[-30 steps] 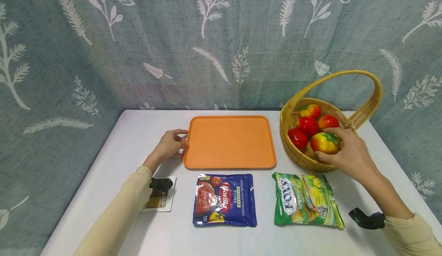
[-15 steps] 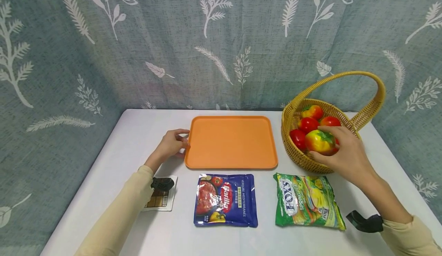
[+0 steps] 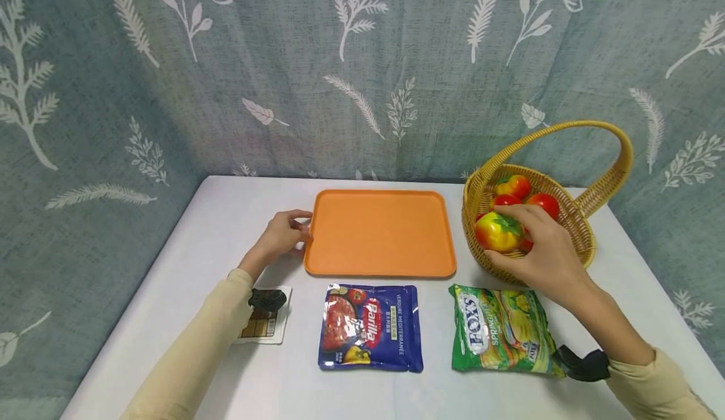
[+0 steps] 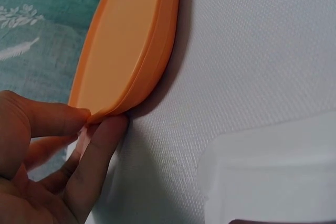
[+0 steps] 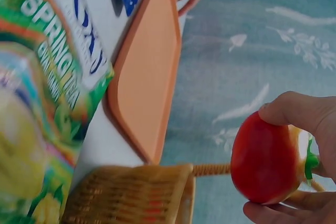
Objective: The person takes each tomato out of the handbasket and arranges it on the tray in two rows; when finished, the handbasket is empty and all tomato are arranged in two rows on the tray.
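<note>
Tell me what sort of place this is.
Probably a staged tabletop set, not a real kitchen: a white table against a leaf-print curtain, with an orange tray, wicker basket and packets laid in a row.

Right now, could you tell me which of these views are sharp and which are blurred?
Head view: evenly lit and sharp, tomato and tray crisp. Left wrist view: fingers soft at close range. Right wrist view: green bag blurred up close.
</note>
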`<state>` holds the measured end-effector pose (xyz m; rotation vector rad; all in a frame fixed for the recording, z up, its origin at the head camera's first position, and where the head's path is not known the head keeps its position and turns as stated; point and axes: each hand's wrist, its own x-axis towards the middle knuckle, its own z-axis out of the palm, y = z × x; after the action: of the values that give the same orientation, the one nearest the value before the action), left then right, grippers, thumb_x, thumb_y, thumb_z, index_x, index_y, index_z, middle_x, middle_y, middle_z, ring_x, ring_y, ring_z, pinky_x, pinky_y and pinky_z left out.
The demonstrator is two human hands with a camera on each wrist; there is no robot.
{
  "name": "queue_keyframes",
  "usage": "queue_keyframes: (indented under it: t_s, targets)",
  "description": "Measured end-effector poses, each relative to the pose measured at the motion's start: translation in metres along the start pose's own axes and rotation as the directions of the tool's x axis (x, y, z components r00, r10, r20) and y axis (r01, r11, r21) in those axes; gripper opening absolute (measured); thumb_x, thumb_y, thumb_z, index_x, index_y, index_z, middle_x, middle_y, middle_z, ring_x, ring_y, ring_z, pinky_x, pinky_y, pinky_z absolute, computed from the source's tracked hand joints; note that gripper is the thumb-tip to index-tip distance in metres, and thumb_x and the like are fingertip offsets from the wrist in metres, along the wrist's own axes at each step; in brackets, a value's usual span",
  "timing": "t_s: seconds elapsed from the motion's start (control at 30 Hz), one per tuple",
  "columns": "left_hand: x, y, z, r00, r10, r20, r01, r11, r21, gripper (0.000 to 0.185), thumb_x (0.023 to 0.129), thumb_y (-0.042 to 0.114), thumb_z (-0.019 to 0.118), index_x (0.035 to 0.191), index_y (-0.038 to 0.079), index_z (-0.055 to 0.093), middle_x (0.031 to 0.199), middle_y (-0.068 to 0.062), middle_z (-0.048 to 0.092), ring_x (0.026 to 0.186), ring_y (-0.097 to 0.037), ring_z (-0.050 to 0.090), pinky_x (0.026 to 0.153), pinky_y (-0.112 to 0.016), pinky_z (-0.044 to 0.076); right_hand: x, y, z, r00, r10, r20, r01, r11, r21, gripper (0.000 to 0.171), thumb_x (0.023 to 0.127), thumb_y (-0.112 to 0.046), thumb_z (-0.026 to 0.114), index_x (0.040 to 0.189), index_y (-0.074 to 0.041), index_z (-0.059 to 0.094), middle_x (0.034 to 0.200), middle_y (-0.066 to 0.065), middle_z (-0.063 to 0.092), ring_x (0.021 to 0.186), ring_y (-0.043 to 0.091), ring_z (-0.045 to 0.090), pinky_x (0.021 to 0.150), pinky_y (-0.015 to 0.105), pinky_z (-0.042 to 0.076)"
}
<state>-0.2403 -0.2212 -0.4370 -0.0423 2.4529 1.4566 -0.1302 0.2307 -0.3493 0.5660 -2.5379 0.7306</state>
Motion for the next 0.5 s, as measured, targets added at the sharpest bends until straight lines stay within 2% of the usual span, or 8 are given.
queue_keyframes:
  t_s: [0.07,0.17,0.23,0.5]
  targets:
    - [0.000,0.001,0.000,1.000,0.002,0.000,-0.002,1.000,0.000,0.056,0.094,-0.005,0.061,0.148,0.004,0.047,0.105,-0.019,0.061,0.090,-0.028,0.064,0.067,-0.037,0.063,0.003,-0.004,0.004,1.000,-0.006,0.008,0.006,1.000,0.015,0.066,0.067,-0.013,0.091,0.127,-0.006,0.064,0.122,0.008,0.061,0.102,0.022,0.059,0.081,0.014,0.050]
    - [-0.001,0.001,-0.001,1.000,-0.004,0.004,0.004,1.000,-0.001,0.057,0.094,-0.004,0.062,0.148,0.004,0.047,0.105,-0.019,0.061,0.091,-0.028,0.064,0.068,-0.037,0.063,0.007,-0.010,0.009,0.999,-0.005,0.032,0.003,0.999,0.045,0.066,0.068,-0.014,0.091,0.127,-0.007,0.063,0.123,0.007,0.059,0.103,0.022,0.060,0.080,0.034,0.060]
    - [0.000,0.001,0.000,1.000,-0.012,0.003,0.012,1.000,-0.002,0.057,0.094,-0.004,0.062,0.148,0.004,0.047,0.106,-0.019,0.061,0.091,-0.028,0.064,0.068,-0.037,0.063,0.010,-0.015,0.013,0.999,-0.001,0.054,-0.003,0.998,0.069,0.066,0.069,-0.014,0.090,0.128,-0.008,0.063,0.123,0.007,0.058,0.104,0.023,0.059,0.078,0.045,0.061]
    - [0.001,-0.001,0.000,1.000,-0.011,0.008,0.011,1.000,-0.013,0.058,0.093,-0.005,0.061,0.148,0.005,0.046,0.108,-0.020,0.060,0.093,-0.029,0.064,0.068,-0.037,0.063,0.020,-0.028,0.026,0.994,-0.002,0.113,-0.010,0.994,0.109,0.066,0.071,-0.016,0.089,0.131,-0.008,0.062,0.127,0.007,0.057,0.106,0.026,0.060,0.082,0.046,0.060]
